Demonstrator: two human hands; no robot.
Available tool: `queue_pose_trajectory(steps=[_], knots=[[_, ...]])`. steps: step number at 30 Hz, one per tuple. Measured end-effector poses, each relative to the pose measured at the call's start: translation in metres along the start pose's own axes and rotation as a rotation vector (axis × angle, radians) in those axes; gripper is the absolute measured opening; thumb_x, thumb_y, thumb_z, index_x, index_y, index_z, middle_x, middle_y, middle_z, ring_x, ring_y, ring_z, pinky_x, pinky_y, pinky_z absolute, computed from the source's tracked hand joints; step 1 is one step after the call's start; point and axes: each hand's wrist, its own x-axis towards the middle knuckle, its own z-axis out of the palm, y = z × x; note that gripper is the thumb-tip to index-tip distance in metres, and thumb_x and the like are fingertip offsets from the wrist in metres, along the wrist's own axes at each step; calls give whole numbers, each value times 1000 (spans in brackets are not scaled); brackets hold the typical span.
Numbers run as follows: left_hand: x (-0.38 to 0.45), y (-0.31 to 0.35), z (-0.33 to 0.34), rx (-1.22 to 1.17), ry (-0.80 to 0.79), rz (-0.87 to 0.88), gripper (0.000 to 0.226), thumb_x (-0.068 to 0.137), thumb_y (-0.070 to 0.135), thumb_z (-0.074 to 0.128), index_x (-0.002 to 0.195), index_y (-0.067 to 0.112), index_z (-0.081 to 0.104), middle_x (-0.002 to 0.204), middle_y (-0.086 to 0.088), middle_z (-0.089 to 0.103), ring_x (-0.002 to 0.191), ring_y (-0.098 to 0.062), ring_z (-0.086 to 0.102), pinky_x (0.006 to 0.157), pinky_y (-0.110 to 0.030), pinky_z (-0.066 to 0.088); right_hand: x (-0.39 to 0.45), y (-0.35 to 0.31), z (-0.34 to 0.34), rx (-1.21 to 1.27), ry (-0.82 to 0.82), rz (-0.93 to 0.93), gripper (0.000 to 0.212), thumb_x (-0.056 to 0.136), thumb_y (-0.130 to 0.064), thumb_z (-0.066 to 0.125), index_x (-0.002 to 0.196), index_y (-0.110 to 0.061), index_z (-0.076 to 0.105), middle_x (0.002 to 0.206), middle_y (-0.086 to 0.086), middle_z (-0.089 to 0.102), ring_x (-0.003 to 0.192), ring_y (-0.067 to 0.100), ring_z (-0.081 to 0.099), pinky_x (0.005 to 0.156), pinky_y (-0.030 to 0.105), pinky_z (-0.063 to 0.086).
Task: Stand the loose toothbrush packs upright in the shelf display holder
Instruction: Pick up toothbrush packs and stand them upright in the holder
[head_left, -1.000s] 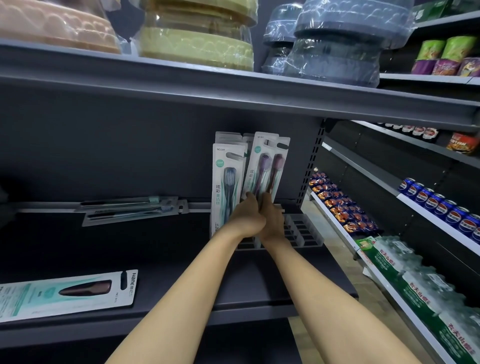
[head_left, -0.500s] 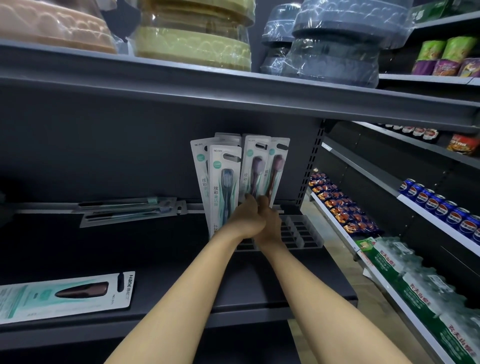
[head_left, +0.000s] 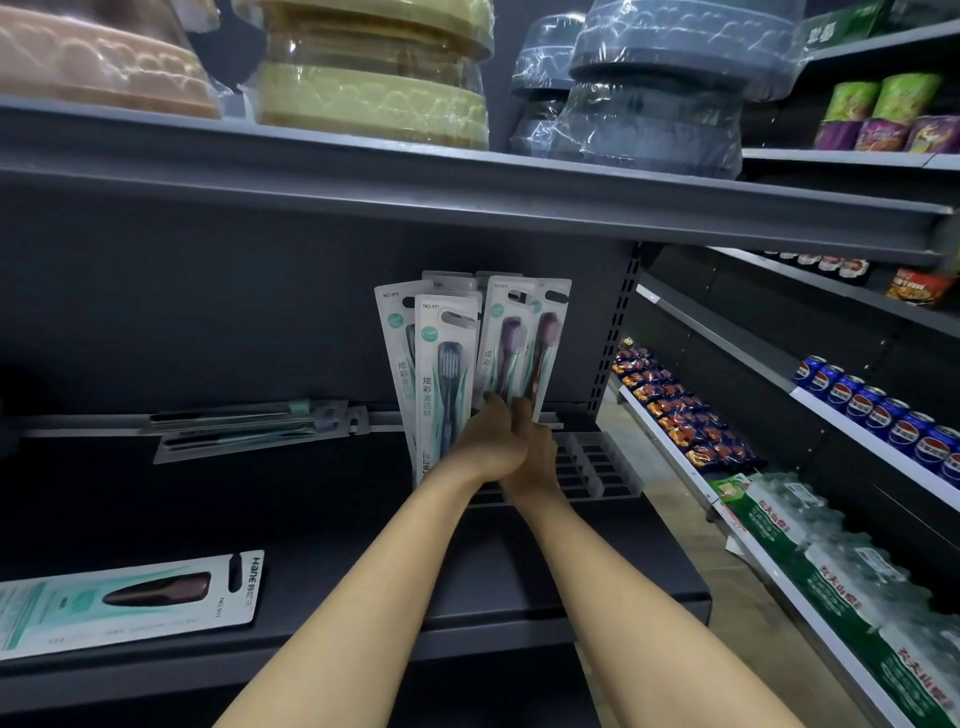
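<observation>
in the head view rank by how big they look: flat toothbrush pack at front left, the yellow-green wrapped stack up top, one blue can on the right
1. yellow-green wrapped stack
2. flat toothbrush pack, though it lies nearer the camera
3. blue can, plainly smallest

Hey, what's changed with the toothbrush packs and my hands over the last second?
The upright packs in the display holder have fanned apart: one pack now leans out to the left behind the front one, where a second ago they stood stacked together. Both hands, left hand and right hand, remain pressed together at the purple packs. The flat pack at the shelf front and the packs lying at the back stayed put.
</observation>
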Motion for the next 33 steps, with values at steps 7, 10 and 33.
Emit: queue_pose_trajectory(steps=[7,10,33], knots=[[-1,0,1,5,-7,-2,60,97,10,29,148,7,-4,152,-14,25,138,-26,30,109,-32,30,-3,3,0,0,-1,6,28,94,-23,43,119,-12,40,104,20,64,94,38,62,74,43,54],[-2,0,0,-10,-22,-2,60,97,10,28,148,7,-4,154,-13,20,141,-25,24,111,-32,26,-4,3,0,2,-2,13,29,94,-21,42,122,-12,39,104,19,65,94,37,62,70,39,51],[-18,-36,-36,29,-44,-22,19,88,2,41,78,5,58,80,-8,55,72,-18,53,60,-19,44,4,-2,-5,7,-23,15,26,89,-16,52,109,-6,39,111,23,61,102,39,59,84,44,50]])
